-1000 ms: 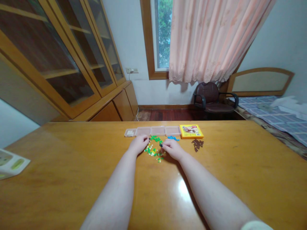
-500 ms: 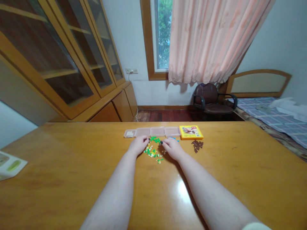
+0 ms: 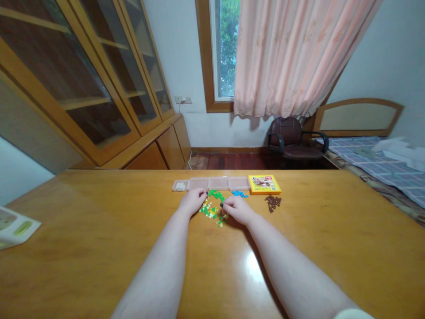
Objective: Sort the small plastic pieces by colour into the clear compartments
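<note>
My left hand (image 3: 193, 200) rests at the left side of the small toy pieces, its fingers closed together; anything in them is too small to make out. Beside its fingertips lies a group of green pieces (image 3: 216, 195). Just below is a mixed scatter of green, white and yellow pieces (image 3: 209, 211). Over the right part of that scatter, my right hand (image 3: 238, 210) has its fingers curled in a pinch, and what they hold is hidden. Blue pieces (image 3: 239, 193) lie above the right hand. Further right sits a heap of brown pieces (image 3: 273, 203).
Joined clear plastic trays (image 3: 219, 183) line the table's far side, with something whitish in the leftmost one. A yellow box (image 3: 264, 190) adjoins them on the right. A white and green object (image 3: 21, 228) stands at the table's left edge. Beyond are a chair (image 3: 290, 137) and a bed.
My right hand has moved slightly down toward me, onto the mixed scatter, uncovering the blue pieces. My left hand has hardly moved.
</note>
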